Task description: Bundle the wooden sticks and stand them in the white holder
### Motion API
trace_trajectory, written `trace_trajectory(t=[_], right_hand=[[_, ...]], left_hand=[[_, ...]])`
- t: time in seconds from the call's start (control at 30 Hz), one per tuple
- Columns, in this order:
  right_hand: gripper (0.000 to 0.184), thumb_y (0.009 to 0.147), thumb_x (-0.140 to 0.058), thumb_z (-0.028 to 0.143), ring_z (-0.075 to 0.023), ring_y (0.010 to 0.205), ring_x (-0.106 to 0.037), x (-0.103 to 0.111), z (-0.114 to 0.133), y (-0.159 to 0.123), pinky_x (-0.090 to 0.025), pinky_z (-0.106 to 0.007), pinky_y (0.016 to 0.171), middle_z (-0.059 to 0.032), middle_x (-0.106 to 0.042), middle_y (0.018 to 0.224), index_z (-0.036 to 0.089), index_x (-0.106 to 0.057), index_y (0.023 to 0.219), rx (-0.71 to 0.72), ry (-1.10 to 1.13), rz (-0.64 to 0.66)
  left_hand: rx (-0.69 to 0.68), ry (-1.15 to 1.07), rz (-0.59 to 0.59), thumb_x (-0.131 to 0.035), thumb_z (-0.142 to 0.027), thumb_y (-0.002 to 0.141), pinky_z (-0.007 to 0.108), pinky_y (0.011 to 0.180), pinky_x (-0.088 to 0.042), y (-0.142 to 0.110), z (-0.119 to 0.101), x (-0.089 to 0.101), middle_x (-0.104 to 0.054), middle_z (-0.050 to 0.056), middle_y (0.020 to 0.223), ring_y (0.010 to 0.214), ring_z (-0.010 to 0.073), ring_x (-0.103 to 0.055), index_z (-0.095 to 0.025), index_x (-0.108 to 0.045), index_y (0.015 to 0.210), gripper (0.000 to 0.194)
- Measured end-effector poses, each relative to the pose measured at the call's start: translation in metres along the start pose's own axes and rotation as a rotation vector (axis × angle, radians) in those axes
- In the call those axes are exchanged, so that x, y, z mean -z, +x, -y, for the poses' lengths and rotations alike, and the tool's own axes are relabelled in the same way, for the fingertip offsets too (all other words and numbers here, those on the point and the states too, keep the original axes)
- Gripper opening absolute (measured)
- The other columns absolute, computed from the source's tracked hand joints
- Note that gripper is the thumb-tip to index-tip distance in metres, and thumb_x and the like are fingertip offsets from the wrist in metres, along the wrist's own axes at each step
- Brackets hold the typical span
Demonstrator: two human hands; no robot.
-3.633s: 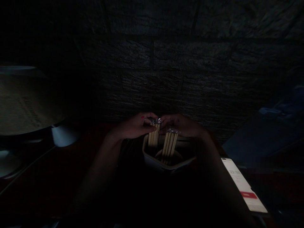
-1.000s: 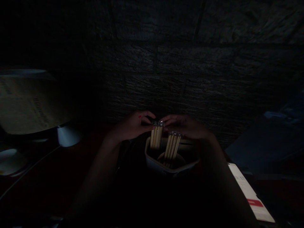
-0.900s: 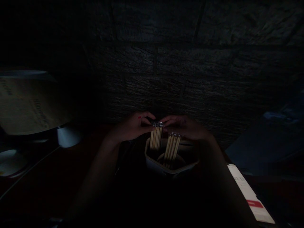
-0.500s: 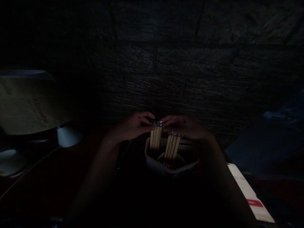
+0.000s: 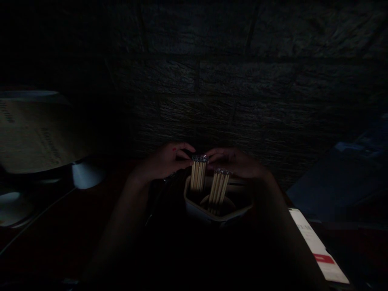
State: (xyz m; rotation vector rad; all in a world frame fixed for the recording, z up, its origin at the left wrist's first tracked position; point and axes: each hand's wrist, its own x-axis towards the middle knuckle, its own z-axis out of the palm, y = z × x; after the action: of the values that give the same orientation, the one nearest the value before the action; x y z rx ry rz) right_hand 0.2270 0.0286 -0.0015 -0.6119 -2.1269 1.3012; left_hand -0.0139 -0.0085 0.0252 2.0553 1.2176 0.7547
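Two upright bundles of thin wooden chopsticks, their tops wrapped in shiny clear plastic, stand in an angular, light-rimmed container (image 5: 194, 208). My left hand (image 5: 169, 161) is at the left side of the rear chopstick bundle (image 5: 198, 178), its thumb and fingers bent in at the wrapped top. From the other side, my right hand (image 5: 238, 163) has its fingertips on that same top, and its palm is just behind the front chopstick bundle (image 5: 219, 188). The front bundle leans a little to the right. Darkness hides the container's lower part and some fingertips.
A dark stone-block wall (image 5: 197, 76) rises close behind. At left are a large printed paper container (image 5: 30, 137), a white cup (image 5: 86, 176) and a thin cable (image 5: 39, 220). A lit phone (image 5: 321, 246) lies at right, beside my forearm.
My left hand has shifted slightly left, its thumb now at the rear bundle's edge. The right hand and both bundles are almost where they were; the view has moved slightly.
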Motion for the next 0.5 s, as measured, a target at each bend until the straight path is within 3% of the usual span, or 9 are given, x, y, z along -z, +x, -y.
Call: trace_trajectory(t=[0.17, 0.5], right_hand=[[0.021, 0.080, -0.070, 0.028, -0.0165, 0.105, -0.062, -0.0002, -0.0005, 0.0010, -0.049, -0.034, 0.092, -0.0032, -0.067, 0.115, 0.023, -0.072, 0.100, 0.001, -0.024, -0.012], [0.016, 0.080, -0.070, 0.027, -0.0156, 0.105, -0.061, -0.0015, -0.0011, 0.0017, -0.049, -0.032, 0.091, -0.0027, -0.064, 0.119, 0.022, -0.072, 0.095, 0.026, -0.016, -0.018]], left_hand=[[-0.012, -0.006, -0.001, -0.064, -0.033, 0.081, 0.032, 0.072, -0.052, 0.0002, 0.0015, -0.0010, -0.075, 0.006, 0.093, 0.085, 0.0212, -0.070, -0.017, -0.060, 0.113, 0.036], [-0.016, 0.006, 0.006, -0.064, -0.039, 0.081, 0.032, 0.072, -0.051, -0.0004, 0.0002, -0.0015, -0.075, 0.006, 0.093, 0.084, 0.0212, -0.070, -0.018, -0.060, 0.114, 0.039]])
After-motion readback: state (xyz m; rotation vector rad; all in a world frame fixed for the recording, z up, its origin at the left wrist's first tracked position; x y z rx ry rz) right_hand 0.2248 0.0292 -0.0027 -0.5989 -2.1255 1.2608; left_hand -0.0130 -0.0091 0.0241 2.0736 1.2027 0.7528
